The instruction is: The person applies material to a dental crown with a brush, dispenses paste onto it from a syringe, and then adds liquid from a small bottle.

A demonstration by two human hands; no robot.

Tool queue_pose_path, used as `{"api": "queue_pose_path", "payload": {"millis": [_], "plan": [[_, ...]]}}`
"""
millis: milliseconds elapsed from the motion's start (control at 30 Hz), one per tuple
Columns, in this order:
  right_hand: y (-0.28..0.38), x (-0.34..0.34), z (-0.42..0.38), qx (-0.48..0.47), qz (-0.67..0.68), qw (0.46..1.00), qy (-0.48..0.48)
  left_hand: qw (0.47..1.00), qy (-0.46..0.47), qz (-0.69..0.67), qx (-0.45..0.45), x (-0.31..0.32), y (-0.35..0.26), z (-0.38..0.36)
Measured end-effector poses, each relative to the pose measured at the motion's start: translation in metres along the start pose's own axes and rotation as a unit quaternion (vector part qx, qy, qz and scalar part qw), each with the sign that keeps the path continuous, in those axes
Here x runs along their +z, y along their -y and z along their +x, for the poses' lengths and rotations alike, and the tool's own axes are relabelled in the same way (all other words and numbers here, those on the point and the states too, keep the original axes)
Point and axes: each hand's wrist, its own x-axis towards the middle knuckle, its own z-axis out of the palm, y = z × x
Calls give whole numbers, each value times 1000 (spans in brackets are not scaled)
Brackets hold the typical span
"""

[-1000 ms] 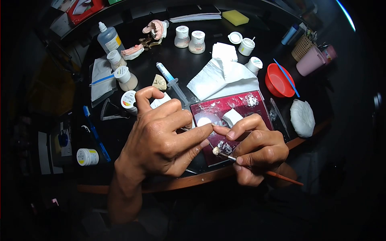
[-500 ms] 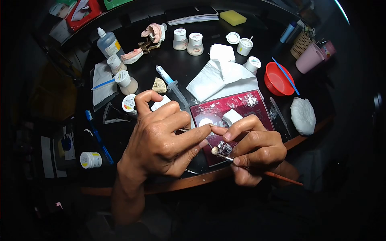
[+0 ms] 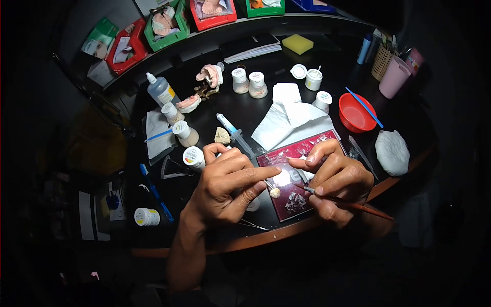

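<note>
My left hand (image 3: pixel 225 187) is closed above the left part of the dark red plate (image 3: pixel 273 204). Between its thumb and index finger is a thin metal tool, with a small cream tooth-like piece (image 3: pixel 275 193) at its tip. To the right, my right hand (image 3: pixel 337 181) pinches a thin brush with a reddish-brown handle (image 3: pixel 360 207). The brush tip points left, a short way from the cream piece and apart from it. White powdery residue (image 3: pixel 295 202) lies on the plate below the brush tip.
White cloths (image 3: pixel 294 123) lie behind the plate. At right are a red bowl (image 3: pixel 356 112) and a round white pad (image 3: pixel 392 152). A syringe (image 3: pixel 236 135), jars (image 3: pixel 193 157) and a dental model (image 3: pixel 208 77) stand farther left; tweezers (image 3: pixel 253 225) lie near the front edge.
The view has shifted, showing more bins at the back. The brush has moved away from the cream piece, and my hands are farther apart.
</note>
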Motion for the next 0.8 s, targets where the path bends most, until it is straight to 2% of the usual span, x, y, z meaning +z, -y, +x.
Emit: {"api": "queue_pose_path", "payload": {"millis": [133, 267, 400, 800], "plan": [[6, -8, 12, -40, -105, 993, 45, 995, -30, -90, -13, 1, 3, -1], [12, -5, 20, -65, -187, 979, 46, 986, -59, -154, 1, 2, 6, -2], [22, 1, 23, -68, -211, 974, 37, 987, -46, -154, 10, -1, 3, -2], [13, 18, 19, -104, -69, 991, 44, 982, -61, -179, 27, 1, 7, -4]]}}
